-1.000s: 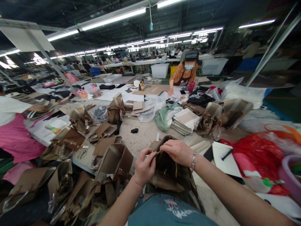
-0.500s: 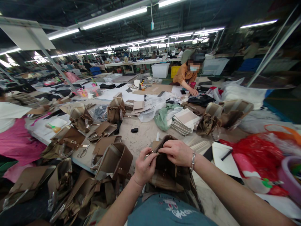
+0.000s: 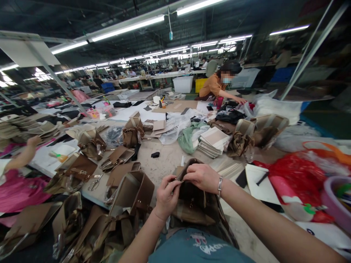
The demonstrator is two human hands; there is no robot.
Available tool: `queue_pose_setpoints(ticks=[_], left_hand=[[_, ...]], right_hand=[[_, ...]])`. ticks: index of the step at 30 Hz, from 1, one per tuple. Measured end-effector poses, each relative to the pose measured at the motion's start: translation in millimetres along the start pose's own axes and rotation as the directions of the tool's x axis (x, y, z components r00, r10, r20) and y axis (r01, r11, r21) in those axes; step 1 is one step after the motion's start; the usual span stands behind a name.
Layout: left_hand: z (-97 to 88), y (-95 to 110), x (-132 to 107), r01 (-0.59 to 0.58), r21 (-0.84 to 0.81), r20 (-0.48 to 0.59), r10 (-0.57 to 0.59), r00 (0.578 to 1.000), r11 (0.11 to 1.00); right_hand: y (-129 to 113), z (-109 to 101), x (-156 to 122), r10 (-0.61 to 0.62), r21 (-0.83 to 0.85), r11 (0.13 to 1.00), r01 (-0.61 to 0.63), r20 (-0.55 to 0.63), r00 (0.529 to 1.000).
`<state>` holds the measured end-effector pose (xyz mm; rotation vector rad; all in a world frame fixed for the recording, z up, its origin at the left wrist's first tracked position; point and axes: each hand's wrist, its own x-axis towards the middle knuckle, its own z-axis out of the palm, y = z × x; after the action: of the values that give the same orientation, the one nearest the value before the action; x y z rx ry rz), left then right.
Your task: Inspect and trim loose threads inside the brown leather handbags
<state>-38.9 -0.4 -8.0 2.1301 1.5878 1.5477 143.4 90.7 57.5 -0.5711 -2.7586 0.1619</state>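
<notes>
Close in front of my body stands a brown bag [image 3: 196, 208], its dark inside facing me and its lower part against my shirt. My left hand [image 3: 168, 194] pinches the bag's upper edge at its left side, thumb and fingers pressed together. Right beside it, my right hand [image 3: 201, 178] grips the same edge from above with bent fingers. The two hands' fingertips nearly meet at the rim. Whatever small piece may lie between the fingertips is hidden. To the left, another brown bag [image 3: 134, 191] stands with its top open.
Several more brown bags crowd the left side, near scissors [image 3: 94, 182]. Beyond lie a small black piece [image 3: 155, 155], a stack of pale panels [image 3: 214, 138] and a green plastic bag [image 3: 188, 140]. On the right are a red plastic bag [image 3: 298, 175] and a purple basin [image 3: 330, 195]. A co-worker [image 3: 216, 86] leans over the far table.
My hands stay at the bag's edge with hardly any shift. The view has turned slightly. Across the table the co-worker's arm reaches further right; at left another person's arm now extends over the table.
</notes>
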Motion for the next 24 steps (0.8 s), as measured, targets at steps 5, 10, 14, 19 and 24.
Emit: queue_pose_setpoints(ticks=[5, 10, 14, 19, 24], left_hand=[[-1.6, 0.4, 0.7, 0.004, -0.015, 0.017, -0.004, 1.000, 1.000], [0.1, 0.6, -0.2, 0.127, -0.060, -0.015, -0.128, 0.992, 0.990], [2.1, 6.8, 3.2, 0.243, -0.082, -0.009, -0.244, 0.970, 0.967], [4.7, 13.3, 12.6, 0.290, -0.037, 0.039, -0.288, 0.957, 0.956], [7.4, 9.1, 19.5, 0.264, 0.016, 0.093, -0.264, 0.960, 0.964]], right_hand=[[0.8, 3.0, 0.7, 0.037, 0.051, 0.998, -0.037, 0.002, 0.999], [1.8, 3.9, 6.1, 0.125, 0.097, 0.987, -0.126, 0.016, 0.992], [-1.7, 1.6, 12.0, 0.222, 0.085, 0.971, -0.223, 0.022, 0.975], [-6.3, 0.2, 15.5, 0.303, 0.040, 0.952, -0.304, 0.030, 0.952], [-7.1, 0.9, 17.8, 0.340, 0.012, 0.940, -0.340, 0.014, 0.940]])
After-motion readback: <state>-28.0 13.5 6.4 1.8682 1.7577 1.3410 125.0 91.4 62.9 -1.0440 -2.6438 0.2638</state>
